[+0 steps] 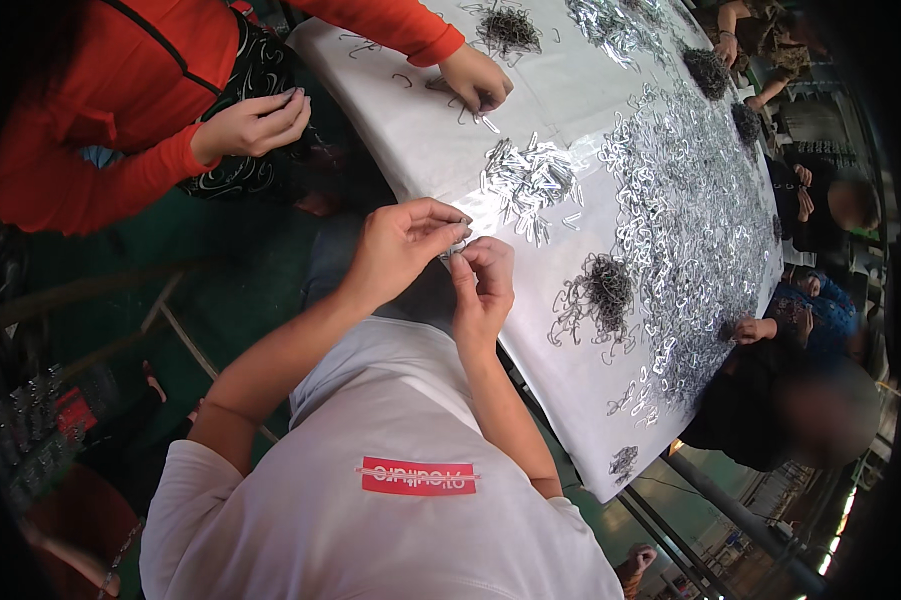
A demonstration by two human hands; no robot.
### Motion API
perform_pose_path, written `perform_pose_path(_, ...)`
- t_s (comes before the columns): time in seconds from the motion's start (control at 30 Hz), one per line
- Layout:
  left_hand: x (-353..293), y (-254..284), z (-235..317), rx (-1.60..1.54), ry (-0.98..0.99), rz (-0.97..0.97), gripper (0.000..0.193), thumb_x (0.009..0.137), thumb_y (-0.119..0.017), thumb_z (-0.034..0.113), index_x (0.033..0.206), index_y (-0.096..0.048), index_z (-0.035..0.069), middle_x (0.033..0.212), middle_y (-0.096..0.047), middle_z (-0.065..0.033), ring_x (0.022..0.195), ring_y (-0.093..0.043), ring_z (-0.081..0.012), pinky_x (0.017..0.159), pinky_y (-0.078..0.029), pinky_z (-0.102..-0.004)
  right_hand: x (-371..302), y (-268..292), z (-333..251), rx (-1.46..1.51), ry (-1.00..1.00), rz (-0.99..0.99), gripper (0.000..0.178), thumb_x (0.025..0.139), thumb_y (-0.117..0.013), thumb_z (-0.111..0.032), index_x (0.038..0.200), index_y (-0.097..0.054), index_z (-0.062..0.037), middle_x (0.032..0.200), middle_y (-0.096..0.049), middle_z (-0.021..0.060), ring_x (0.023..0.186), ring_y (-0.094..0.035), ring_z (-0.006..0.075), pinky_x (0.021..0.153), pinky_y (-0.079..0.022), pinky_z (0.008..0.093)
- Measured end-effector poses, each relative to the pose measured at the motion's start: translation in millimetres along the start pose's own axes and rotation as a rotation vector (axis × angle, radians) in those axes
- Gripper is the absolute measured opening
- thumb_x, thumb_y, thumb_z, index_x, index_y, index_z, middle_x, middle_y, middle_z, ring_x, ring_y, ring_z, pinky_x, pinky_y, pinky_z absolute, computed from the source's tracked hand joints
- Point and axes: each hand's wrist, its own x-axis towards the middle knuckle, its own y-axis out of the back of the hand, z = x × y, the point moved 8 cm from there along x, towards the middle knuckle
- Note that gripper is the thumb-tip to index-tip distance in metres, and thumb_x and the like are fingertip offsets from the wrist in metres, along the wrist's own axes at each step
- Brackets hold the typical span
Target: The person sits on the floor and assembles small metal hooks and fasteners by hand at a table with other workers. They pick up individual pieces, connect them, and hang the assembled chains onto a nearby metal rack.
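My left hand (395, 250) and my right hand (483, 287) meet at the table's near edge, fingers pinched together. Between the fingertips is a small silver metal piece (456, 249); the fingers cover most of it, so its exact shape is hidden. Just beyond my hands lies a loose pile of shiny, narrow metal pieces (530, 180). Farther right on the table sits a tangled heap of dark bent wire hooks (606, 288).
A white-covered table (560, 380) carries a wide spread of silver hook-shaped pieces (680, 220). At the left, a person in red sleeves has a hand (475, 80) on wire hooks. Several other people work along the far side. More dark hooks (508, 32) lie at the top.
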Motion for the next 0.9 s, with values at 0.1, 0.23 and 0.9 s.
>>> perform_pose_path(0.1, -6, -1, 1, -0.025, 0.006, -0.01, 0.016, 0.086, -0.062, 0.003, 0.101, -0.064, -0.004, 0.094, -0.067, -0.0077, 0.087, -0.062, -0.0101, 0.08, -0.049, -0.024, 1, -1, 2, -0.01, 0.007, -0.007, 0.007, 0.086, -0.061, -0.001, 0.092, -0.058, -0.0026, 0.1, -0.048, 0.0042, 0.084, -0.048, 0.0101, 0.073, -0.042, 0.0225)
perform_pose_path(0.23, -11, 2, 3, 0.095, -0.054, 0.02, 0.015, 0.085, -0.063, 0.001, 0.098, -0.065, -0.004, 0.096, -0.067, -0.0091, 0.088, -0.062, -0.0109, 0.081, -0.049, -0.0237, 0, -3, 6, -0.075, -0.002, -0.027, 0.008, 0.086, -0.062, -0.004, 0.093, -0.059, -0.0028, 0.1, -0.049, 0.0037, 0.086, -0.049, 0.0111, 0.075, -0.042, 0.0236)
perform_pose_path(0.9, -27, 17, 18, 0.304, -0.348, 0.109, 0.016, 0.076, -0.066, -0.007, 0.089, -0.067, 0.002, 0.091, -0.067, -0.0084, 0.085, -0.063, -0.0159, 0.071, -0.05, -0.0252, 180, -42, 73, -0.955, 0.013, 0.087, 0.02, 0.079, -0.068, -0.027, 0.086, -0.063, -0.0089, 0.091, -0.06, 0.0108, 0.072, -0.062, 0.0345, 0.066, -0.047, 0.0443)
